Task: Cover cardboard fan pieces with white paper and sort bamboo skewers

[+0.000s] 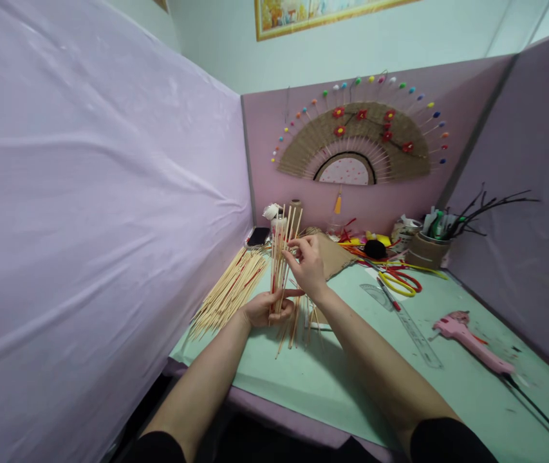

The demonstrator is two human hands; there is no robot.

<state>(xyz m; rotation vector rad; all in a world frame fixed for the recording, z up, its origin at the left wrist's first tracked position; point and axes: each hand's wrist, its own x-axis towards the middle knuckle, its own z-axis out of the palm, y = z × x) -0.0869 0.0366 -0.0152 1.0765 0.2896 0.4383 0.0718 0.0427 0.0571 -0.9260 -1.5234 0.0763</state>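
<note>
My left hand (pixel 269 310) is closed round the lower part of a bunch of thin wooden sticks (pixel 281 257), which stand nearly upright above the table. Higher up, my right hand (pixel 307 260) pinches at the sticks with thumb and fingertips; whether it grips one or several I cannot tell. Red marks show on some of the held sticks. More loose sticks (pixel 294 328) lie on the table just below and behind my hands. To the left spreads a large pile of similar sticks (pixel 230 289).
A pink glue gun (pixel 472 344) with a black cord lies at the right. Nearer the middle are a clear ruler (pixel 416 334), a protractor (pixel 375 296) and scissors (pixel 397 283). Cardboard (pixel 334 257), a phone (pixel 257 237) and a pot of twigs (pixel 426 251) stand behind. A decorated fan (pixel 361 141) hangs on the back panel.
</note>
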